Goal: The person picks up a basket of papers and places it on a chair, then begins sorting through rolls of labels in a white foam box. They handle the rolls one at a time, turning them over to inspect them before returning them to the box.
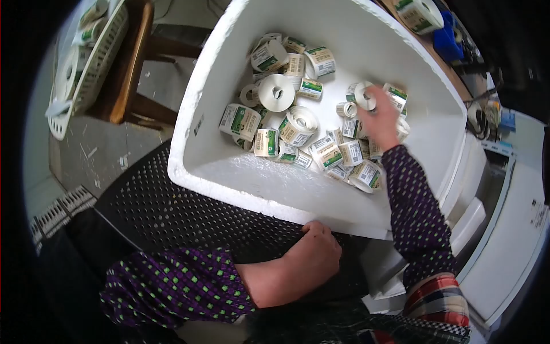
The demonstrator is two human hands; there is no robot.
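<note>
A large white foam box (197, 97) holds many rolls of printed labels in white, green and beige, lying in loose heaps. Inside it, at the right-hand heap, is my right hand (382, 117), slightly blurred. Its fingers are closed at the edge of one label roll (352, 93), whose open core faces up. A small label roll (346, 109) lies just beside that one. My left hand (321, 252) is curled into a fist against the outside of the box's near wall, below the rim. What its fingers hold, if anything, is hidden.
Under the box's near side is a black perforated seat (189, 212). At upper left, a white plastic basket (106, 60) with rolls rests on a wooden stool (134, 63). Another label roll (421, 14) and a blue object (448, 40) stand on a surface at upper right.
</note>
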